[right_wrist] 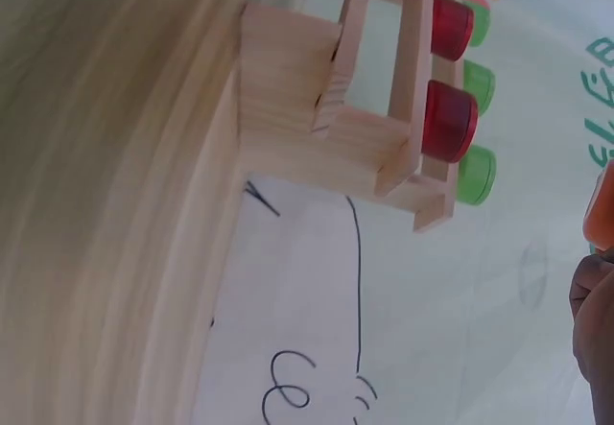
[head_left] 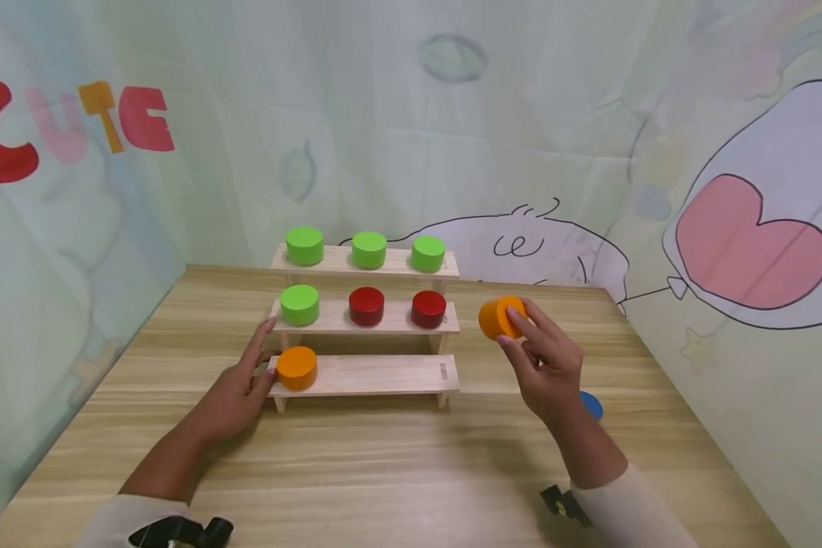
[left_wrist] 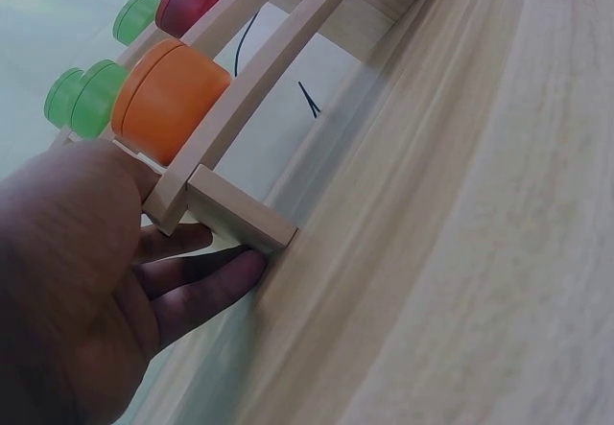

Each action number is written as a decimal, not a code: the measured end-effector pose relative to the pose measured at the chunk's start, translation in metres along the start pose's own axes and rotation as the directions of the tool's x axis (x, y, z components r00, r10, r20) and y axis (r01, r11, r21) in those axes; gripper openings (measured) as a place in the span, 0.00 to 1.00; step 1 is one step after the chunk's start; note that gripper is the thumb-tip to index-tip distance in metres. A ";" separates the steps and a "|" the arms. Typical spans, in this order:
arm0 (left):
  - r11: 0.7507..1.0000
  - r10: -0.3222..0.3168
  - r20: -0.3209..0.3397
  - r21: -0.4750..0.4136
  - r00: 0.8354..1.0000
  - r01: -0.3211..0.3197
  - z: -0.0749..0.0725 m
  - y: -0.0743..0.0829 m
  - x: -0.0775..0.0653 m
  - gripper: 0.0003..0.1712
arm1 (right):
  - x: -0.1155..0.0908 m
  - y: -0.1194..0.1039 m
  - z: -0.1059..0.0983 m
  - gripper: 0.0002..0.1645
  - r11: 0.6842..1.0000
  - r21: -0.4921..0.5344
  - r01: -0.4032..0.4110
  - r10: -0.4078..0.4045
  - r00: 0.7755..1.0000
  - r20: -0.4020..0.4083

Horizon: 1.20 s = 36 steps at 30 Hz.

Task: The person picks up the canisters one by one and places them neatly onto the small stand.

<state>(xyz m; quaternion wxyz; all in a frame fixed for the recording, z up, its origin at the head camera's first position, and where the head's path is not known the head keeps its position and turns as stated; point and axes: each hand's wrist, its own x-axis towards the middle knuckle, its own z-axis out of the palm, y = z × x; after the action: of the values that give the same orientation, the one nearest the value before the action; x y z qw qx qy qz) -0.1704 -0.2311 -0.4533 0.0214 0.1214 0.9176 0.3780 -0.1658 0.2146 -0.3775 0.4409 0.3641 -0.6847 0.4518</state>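
Observation:
A three-step wooden rack (head_left: 377, 376) stands on the table. My left hand (head_left: 231, 397) holds its left end; in the left wrist view several fingers (left_wrist: 225, 291) lie against the outside of the end leg, below the board. Beside my left thumb, an orange cylinder (head_left: 297, 368) sits on the lowest step. Above it, the middle step carries a green cylinder (head_left: 299, 305) and two red cylinders (head_left: 366, 307). Green cylinders (head_left: 304, 246) line the top step. Right of the rack, my right hand (head_left: 549, 364) pinches another orange cylinder (head_left: 498, 318), tilted in the air, between thumb and fingers.
A blue disc-shaped piece (head_left: 592, 405) lies on the wooden table (head_left: 356, 472), partly hidden by my right wrist. Printed cloth walls (head_left: 383, 152) rise behind the table and at both sides. The lowest step has bare board right of its orange cylinder.

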 end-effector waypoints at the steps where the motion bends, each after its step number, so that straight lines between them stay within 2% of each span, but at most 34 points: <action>1: 1.000 -0.002 0.001 0.000 1.000 0.002 0.000 0.000 0.000 0.44 | 0.002 -0.001 0.003 0.25 1.000 0.004 -0.001 0.001 1.000 0.005; 11: 1.000 -0.008 -0.004 0.003 1.000 0.008 0.003 -0.001 0.000 0.43 | 0.015 -0.015 0.038 0.25 0.998 0.014 -0.069 0.067 0.993 0.098; 18: 1.000 -0.007 -0.001 0.011 1.000 0.007 0.001 0.001 0.000 0.44 | 0.017 -0.021 0.064 0.26 0.994 0.034 -0.108 0.103 0.988 0.119; 21: 1.000 0.001 -0.004 0.010 1.000 -0.001 0.000 0.001 0.000 0.44 | 0.016 -0.024 0.075 0.27 0.987 0.045 -0.157 0.149 0.979 0.137; 24: 1.000 0.007 -0.004 0.010 1.000 -0.007 0.000 0.000 0.000 0.44 | 0.016 -0.029 0.085 0.25 0.967 0.047 -0.251 0.241 0.956 0.166; 26: 1.000 0.009 -0.005 0.011 1.000 -0.009 0.001 -0.001 0.000 0.44 | 0.015 -0.033 0.092 0.24 0.938 0.048 -0.343 0.327 0.924 0.200; 27: 1.000 0.009 -0.005 0.011 1.000 -0.009 0.001 -0.001 0.000 0.44 | 0.014 -0.035 0.095 0.24 0.916 0.057 -0.398 0.377 0.899 0.221; 29: 1.000 0.009 -0.007 0.010 1.000 -0.009 0.002 -0.002 0.000 0.43 | 0.014 -0.039 0.101 0.23 0.856 0.069 -0.513 0.480 0.836 0.265; 31: 1.000 0.011 -0.009 0.009 1.000 -0.011 0.003 -0.003 0.001 0.43 | 0.013 -0.042 0.106 0.23 0.788 0.062 -0.613 0.569 0.762 0.309; 33: 1.000 0.012 -0.010 0.009 1.000 -0.012 0.003 -0.003 0.001 0.43 | 0.012 -0.043 0.112 0.22 0.731 0.048 -0.681 0.628 0.698 0.345; 36: 1.000 0.018 -0.014 0.010 1.000 -0.018 0.002 -0.003 0.001 0.44 | 0.010 -0.044 0.118 0.23 0.691 -0.008 -0.723 0.671 0.637 0.380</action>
<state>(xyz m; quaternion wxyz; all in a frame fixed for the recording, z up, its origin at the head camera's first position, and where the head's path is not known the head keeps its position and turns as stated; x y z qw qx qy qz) -0.1715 -0.2316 -0.4565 0.0108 0.1270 0.9185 0.3743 -0.1623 0.0879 -0.3788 0.0735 0.1769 -0.8046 0.5620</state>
